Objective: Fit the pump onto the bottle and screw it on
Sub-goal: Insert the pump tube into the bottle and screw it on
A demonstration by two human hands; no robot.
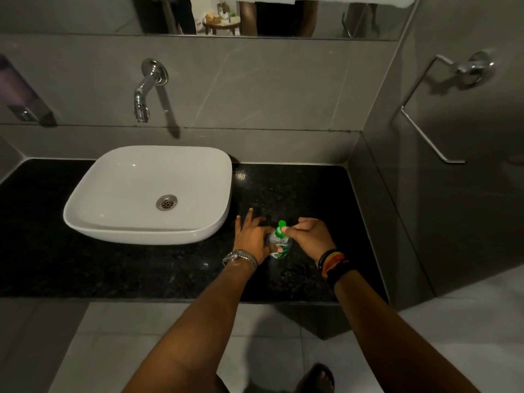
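Black counter — bottle near front edge, sink left.

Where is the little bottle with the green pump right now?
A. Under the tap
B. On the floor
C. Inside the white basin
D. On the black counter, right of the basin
D: the bottle stands on the black counter right of the basin, held between the left hand and right hand.

White basin on black granite counter, chrome wall tap above, towel ring on the right wall
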